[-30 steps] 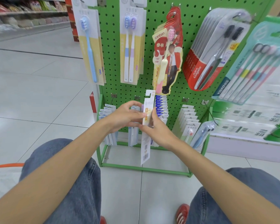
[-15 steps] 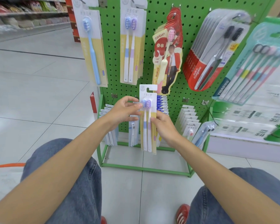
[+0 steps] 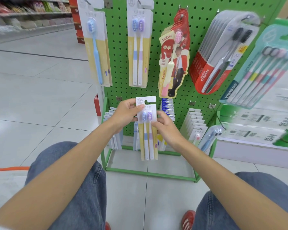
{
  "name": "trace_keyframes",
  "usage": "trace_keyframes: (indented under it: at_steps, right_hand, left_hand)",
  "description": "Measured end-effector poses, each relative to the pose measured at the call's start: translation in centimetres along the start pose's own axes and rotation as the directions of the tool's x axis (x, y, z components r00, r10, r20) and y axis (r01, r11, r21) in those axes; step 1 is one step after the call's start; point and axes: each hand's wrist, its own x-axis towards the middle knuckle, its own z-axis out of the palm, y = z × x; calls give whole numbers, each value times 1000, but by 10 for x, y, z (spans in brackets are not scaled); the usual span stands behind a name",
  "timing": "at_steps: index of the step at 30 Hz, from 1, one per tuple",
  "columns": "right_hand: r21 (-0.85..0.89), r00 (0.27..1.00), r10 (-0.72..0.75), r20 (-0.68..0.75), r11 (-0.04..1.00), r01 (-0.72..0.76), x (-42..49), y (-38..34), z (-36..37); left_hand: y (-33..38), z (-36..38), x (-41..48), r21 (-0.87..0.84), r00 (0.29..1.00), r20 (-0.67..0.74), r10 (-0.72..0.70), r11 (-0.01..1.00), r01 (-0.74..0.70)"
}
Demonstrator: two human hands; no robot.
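"canban" and "参半" on the red figure-shaped toothbrush card [image 3: 173,52], "Colgate" and "高露洁" on the red foot of the black-bristled toothbrush pack [image 3: 206,75], "YIBAO" along the teal multi-brush pack [image 3: 231,90], print on the held twin-toothbrush card [image 3: 148,140] too small to read

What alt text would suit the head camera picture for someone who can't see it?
The left hand pinches the top of a carded two-toothbrush pack and the right hand grips its right edge, holding it upright before a green pegboard rack. More toothbrush packs hang on the rack above.

Shop: green pegboard rack [image 3: 120,47] above my fingers [image 3: 140,107], hung with packaged toothbrushes [image 3: 138,47]; stocked shelves [image 3: 32,12] far left.
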Motion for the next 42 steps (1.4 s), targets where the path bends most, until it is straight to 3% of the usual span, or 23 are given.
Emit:
trace_keyframes:
  at_steps: [5,9,19,26,30,36,42]
  right_hand:
    - [-38,993,-97,-60,995,95,-2,-9,2]
    - [-70,990,-121,-73,991,116,-1,-19,2]
    - [-173,973,-228,-35,960,219,5,-99,-2]
    - [-443,936,-350,-35,845,300,17,-183,-15]
    - [-581,854,-516,-62,715,389,29,-232,-29]
    - [-630,806,-572,-155,686,365,74,-284,-59]
    - [-712,856,-504,-116,643,281,131,-308,-79]
  left_hand:
    - [1,1,-1,6,1000,25,11,1000,-11]
    - [12,-2,0,21,999,-37,30,999,-29]
    - [109,-32,-11,261,981,-64,186,951,-163]
    - [193,-55,-6,401,950,-123,287,890,-217]
    - [241,-74,11,532,900,-188,393,811,-243]
    - [296,-84,51,709,858,-253,447,689,-150]
    - [318,-92,117,821,863,-276,424,570,-18]
